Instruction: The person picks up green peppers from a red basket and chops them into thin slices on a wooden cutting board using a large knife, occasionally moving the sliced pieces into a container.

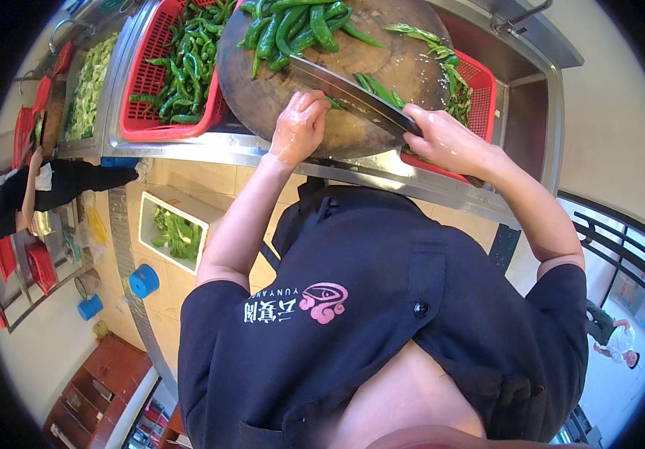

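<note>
My right hand (451,140) grips the handle of a cleaver (350,92). Its long blade slants across a round wooden chopping block (249,95). On the block, my left hand (302,126) has its fingers curled around a green chili pepper (333,103), beside the blade; most of that pepper is hidden by the fingers and blade. Cut pepper strips (381,90) lie behind the blade. A pile of whole green peppers (300,28) rests at the block's far side. Split peppers and pale seeds are scattered along its right edge.
Left of the block stands a red plastic basket (131,120) of whole peppers. Another red basket (485,84), holding cut peppers, sits partly under the block's right side in the steel sink (552,129). A foam box (182,199) with leafy greens is on the floor. A co-worker (36,185) stands far left.
</note>
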